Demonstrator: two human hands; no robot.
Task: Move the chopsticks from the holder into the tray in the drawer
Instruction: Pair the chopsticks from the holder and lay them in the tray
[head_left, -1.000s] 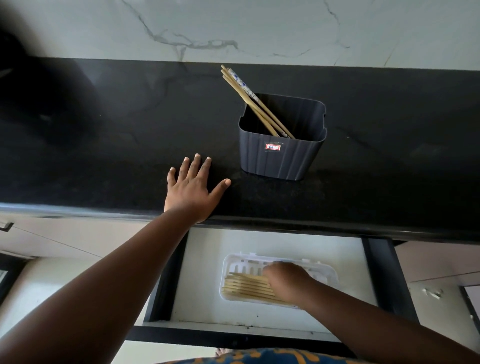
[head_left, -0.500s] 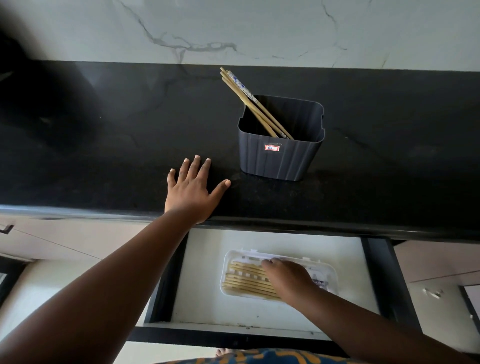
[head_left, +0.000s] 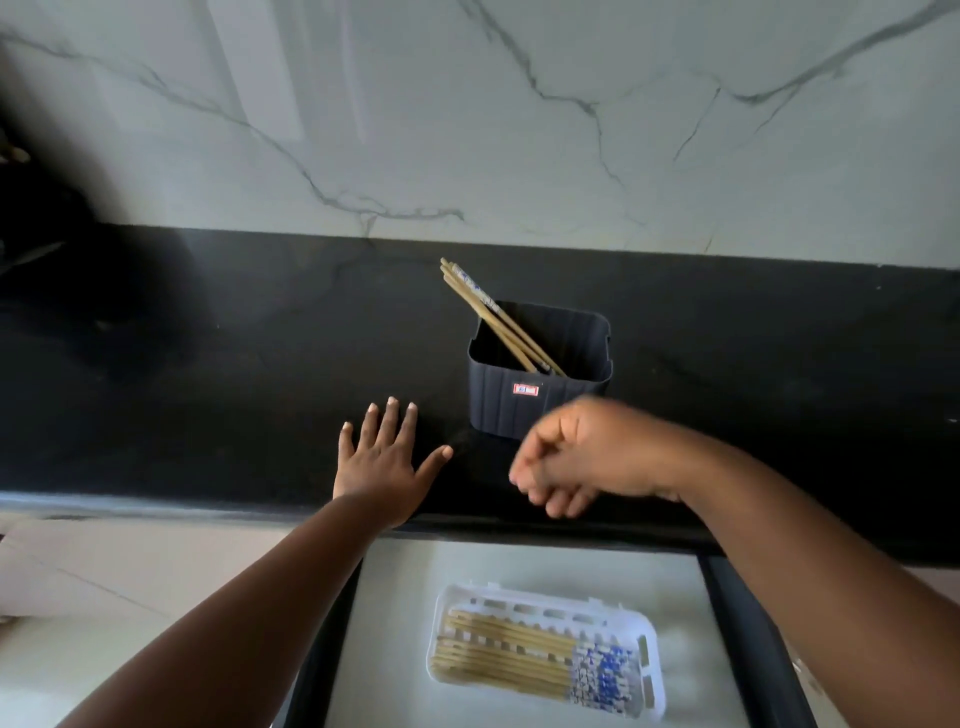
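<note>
Lying nearest in the open drawer (head_left: 395, 623), the white tray (head_left: 655, 691) now shows its full load: a flat row of chopsticks (head_left: 509, 660) with their blue-patterned ends to the right, no longer covered by a hand. Half a second ago the right hand (head_left: 587, 457) was down on that tray; it has since lifted clear and hangs, blurred, above the counter's front edge just before the holder (head_left: 540, 400), fingers loosely curled with nothing in them. The left hand (head_left: 387, 462) has stayed flat on the black counter (head_left: 208, 364), fingers spread. Farther back, several remaining chopsticks (head_left: 483, 306) lean to the left out of the dark holder. One batch appears delivered, and the empty hand seems bound for the next.
</note>
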